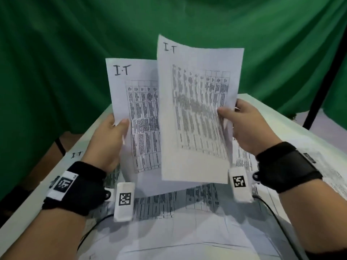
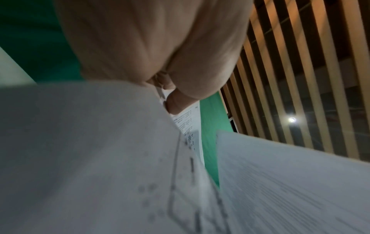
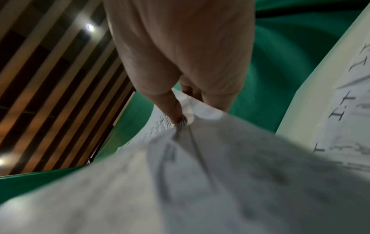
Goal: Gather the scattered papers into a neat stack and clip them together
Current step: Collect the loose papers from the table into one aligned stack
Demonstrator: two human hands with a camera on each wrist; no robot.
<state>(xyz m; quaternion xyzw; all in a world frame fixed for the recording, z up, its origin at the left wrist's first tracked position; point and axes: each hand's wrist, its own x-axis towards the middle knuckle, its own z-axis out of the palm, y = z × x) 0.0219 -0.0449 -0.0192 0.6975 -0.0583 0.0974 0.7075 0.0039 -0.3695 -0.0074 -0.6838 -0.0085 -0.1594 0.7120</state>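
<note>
My left hand [image 1: 116, 126] pinches the left edge of a printed sheet [image 1: 139, 113] marked "I.T", held upright above the table. My right hand [image 1: 231, 111] pinches the right edge of a second printed sheet [image 1: 197, 109], which overlaps the first in front and stands a little higher. In the left wrist view the thumb [image 2: 176, 102] presses on the held paper [image 2: 90, 150]. The right wrist view shows the thumb [image 3: 172, 109] against the crumpled edge of its sheet [image 3: 200, 174]. More printed papers [image 1: 169, 203] lie scattered flat on the table below. No clip shows in any view.
The white table [image 1: 272, 113] is covered with loose printed sheets, one marked "I.T" at the left [image 1: 77, 154]. A green cloth backdrop [image 1: 75, 53] hangs behind. A black stand pole [image 1: 323, 81] rises at the right. Cables run from both wrist cameras.
</note>
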